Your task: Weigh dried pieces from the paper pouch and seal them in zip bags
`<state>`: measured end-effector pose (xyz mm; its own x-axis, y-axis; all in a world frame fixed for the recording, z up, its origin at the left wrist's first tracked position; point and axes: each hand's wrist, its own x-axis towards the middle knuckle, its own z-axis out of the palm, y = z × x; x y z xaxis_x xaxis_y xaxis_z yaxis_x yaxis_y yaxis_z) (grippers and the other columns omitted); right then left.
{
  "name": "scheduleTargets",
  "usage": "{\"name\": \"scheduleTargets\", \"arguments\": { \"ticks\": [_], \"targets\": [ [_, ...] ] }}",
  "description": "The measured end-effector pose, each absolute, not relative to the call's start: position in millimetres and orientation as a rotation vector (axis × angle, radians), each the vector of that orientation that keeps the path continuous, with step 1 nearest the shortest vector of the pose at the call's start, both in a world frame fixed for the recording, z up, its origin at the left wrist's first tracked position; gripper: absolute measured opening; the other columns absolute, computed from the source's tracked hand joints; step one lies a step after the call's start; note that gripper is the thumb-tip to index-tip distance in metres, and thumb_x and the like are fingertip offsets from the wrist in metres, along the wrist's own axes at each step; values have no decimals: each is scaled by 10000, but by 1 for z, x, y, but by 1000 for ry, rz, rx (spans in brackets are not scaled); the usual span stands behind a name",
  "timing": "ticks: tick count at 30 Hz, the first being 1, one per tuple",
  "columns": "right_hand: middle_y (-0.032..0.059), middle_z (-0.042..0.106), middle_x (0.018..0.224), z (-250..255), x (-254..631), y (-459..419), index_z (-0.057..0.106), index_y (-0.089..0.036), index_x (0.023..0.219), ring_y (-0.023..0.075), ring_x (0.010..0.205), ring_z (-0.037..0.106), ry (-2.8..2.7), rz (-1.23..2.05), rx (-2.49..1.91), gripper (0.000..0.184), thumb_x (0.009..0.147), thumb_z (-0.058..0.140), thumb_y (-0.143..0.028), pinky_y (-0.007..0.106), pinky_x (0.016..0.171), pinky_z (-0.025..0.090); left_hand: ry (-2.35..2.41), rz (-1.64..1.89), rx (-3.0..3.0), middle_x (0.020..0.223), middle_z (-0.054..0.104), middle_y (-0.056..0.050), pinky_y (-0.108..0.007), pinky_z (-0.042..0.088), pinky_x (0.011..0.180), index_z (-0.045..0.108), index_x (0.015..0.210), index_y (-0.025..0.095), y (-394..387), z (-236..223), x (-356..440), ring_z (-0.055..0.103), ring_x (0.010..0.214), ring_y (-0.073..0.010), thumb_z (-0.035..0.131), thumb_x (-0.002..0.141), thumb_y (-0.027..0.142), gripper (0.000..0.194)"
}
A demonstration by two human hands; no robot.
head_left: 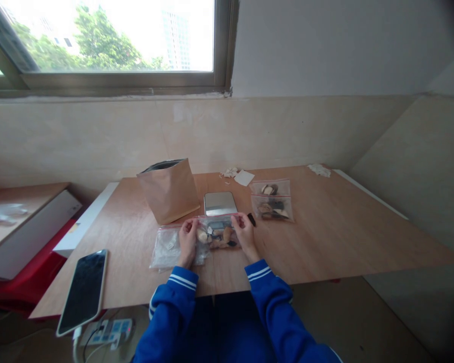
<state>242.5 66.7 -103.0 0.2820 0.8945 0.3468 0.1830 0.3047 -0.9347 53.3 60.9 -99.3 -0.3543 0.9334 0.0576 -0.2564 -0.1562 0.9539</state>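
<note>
Between my two hands is a clear zip bag (221, 237) with a red seal line, filled with brown, cream and dark dried pieces. My left hand (188, 239) pinches its top edge at the left corner. At the right corner my right hand (245, 234) pinches the same edge. Beneath and beside my left wrist lie clear zip bags (162, 252) that look flat. Just behind the held bag sits a small scale (220, 202) with a shiny top. A black scrap (251, 219) lies right by my right hand.
A brown paper pouch (170, 191) stands open-topped behind the left hand. Filled zip bags (272, 200) lie to the right. White scraps (230, 172) and a paper square (244, 177) are near the wall. A tablet (83, 287) with a cable overhangs the table's (325, 232) left front corner.
</note>
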Motion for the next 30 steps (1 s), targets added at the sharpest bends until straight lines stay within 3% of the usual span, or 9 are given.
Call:
{"name": "scheduleTargets", "arguments": {
  "ticks": [6,17,30],
  "targets": [
    [23,620,734,-99,241,64,635,-175,879,161,659,580,-1153,718,-1159,331,807,595,-496,271,600,491,1143,1657,874,745,644,-14,-241,431,672,653,804,153,60,-98,53,571,689,-130,736,684,448,328],
    [23,620,729,-97,243,62,647,-169,866,159,645,546,-1192,640,-1204,338,818,593,-499,264,589,446,1137,1641,918,833,690,-34,-262,441,753,687,836,162,59,-103,52,608,783,-147,752,685,407,295],
    [16,615,706,-91,241,59,636,-176,841,160,649,552,-1229,683,-1168,309,810,605,-482,257,584,443,1163,1622,997,720,634,-19,-241,431,669,648,756,146,55,-96,53,563,680,-129,731,710,430,300]
  ]
}}
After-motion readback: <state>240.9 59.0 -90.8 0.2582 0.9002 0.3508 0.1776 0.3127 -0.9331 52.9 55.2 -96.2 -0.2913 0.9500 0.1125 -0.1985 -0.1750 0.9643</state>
